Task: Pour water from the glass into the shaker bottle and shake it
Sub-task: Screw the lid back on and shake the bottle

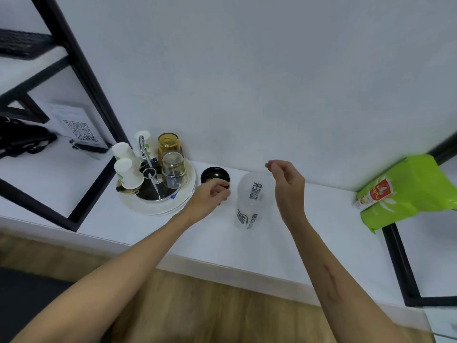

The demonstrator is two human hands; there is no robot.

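Observation:
A clear plastic shaker bottle [249, 201] with black lettering stands open on the white counter [284, 238]. Its black lid [214, 175] lies on the counter just left of it. My left hand [210, 196] rests at the lid's near edge, fingers curled on its small cap part. My right hand [288, 186] hovers over the bottle's right side, fingers loosely curled and holding nothing. On the round tray [158, 206] at the left, a clear glass [173, 169] and an amber glass [168, 143] stand upside down.
White paper cups [125, 167] and a metal holder [148, 157] share the tray. A green bag [408, 191] lies at the right. Black shelf frames [81, 70] rise at left and right [400, 263]. A QR-code sign [81, 132] and a dark bag [22, 137] sit far left.

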